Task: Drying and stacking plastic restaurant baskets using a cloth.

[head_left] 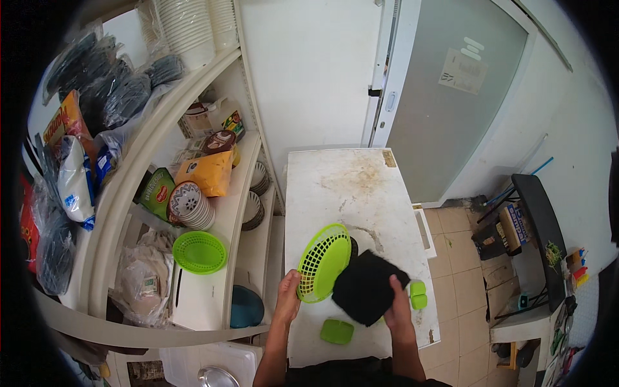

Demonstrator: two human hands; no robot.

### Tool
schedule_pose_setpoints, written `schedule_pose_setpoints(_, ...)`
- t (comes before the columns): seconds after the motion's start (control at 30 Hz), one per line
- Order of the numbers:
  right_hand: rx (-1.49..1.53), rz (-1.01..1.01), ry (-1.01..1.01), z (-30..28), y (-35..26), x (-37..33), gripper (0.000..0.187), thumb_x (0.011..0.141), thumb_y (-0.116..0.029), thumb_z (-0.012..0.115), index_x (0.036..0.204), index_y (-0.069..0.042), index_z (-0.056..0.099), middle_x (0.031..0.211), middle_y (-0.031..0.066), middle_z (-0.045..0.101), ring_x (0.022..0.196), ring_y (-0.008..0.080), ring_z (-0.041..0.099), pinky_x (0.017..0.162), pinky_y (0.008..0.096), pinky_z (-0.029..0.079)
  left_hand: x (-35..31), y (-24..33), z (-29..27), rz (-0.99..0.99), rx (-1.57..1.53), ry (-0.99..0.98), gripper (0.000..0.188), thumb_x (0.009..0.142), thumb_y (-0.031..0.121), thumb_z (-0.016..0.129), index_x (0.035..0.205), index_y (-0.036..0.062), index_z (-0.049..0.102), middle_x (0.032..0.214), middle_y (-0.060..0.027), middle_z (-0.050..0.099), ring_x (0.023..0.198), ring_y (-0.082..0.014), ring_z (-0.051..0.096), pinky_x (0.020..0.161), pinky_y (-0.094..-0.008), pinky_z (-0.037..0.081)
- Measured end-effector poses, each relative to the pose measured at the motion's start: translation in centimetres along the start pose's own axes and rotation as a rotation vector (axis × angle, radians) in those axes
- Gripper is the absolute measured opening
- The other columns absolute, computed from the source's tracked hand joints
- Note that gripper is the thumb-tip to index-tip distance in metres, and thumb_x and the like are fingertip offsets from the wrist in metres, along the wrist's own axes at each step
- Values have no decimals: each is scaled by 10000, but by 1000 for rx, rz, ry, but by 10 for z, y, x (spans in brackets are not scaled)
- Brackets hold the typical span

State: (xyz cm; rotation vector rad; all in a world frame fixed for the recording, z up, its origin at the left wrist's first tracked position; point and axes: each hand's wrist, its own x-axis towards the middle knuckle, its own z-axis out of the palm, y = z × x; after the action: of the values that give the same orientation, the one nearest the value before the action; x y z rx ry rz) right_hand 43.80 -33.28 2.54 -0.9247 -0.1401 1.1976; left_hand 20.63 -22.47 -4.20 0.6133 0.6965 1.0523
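Note:
My left hand [288, 298] grips the near left rim of a bright green oval plastic basket [330, 261] with a lattice wall, held tilted over the white table. In my right hand [400, 308] is a black, roughly square, flat piece [371, 287], perhaps cloth or paper; I cannot tell which. It hangs beside the basket's right side and overlaps it slightly. Just right of my right hand, a small green two-part dish [418, 295] lies on the table. Another small green dish [336, 331] sits nearer me, between my forearms. Something dark and round [353, 247] shows partly behind the basket.
The worn white table [329, 174] stands before a wall and a frosted glass door [458, 97]. On the left, shelves [213, 290] bear green baskets [200, 252], stacked patterned bowls [191, 206], food packets and bagged black items [103, 77]. A black folding table [538, 226] stands right.

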Motion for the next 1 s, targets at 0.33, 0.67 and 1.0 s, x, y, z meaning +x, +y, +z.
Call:
schedule_pose_setpoints(0.33, -1264, -1068, -548, 65, 28, -19, 289, 739, -74, 622, 1009, -75, 519, 1431, 158, 442, 1402, 354, 283, 1120, 581, 144, -46, 19, 53, 39, -127, 95, 353, 1015, 327, 418, 1120, 22, 560, 1022, -79, 648, 926, -147, 641, 826, -294, 534)
schedule_pose_setpoints(0.67, -970, -748, -305, 110, 12, 1, 460, 867, -118, 624, 1300, -12, 510, 1406, 149, 474, 1379, 290, 342, 1119, 472, 243, -89, 16, 45, 230, 404, 106, 422, 1032, 328, 374, 1056, -27, 601, 975, -67, 662, 802, -92, 602, 690, -235, 476)
schedule_pose_setpoints(1.0, -782, -785, -377, 123, 12, -2, 310, 879, -96, 586, 1179, -19, 588, 1204, 95, 635, 1118, 222, 592, 1081, 380, 311, -109, 44, 46, 292, 913, -10, 309, 990, 161, 419, 946, -46, 645, 803, -48, 649, 754, -86, 555, 654, -250, 426)
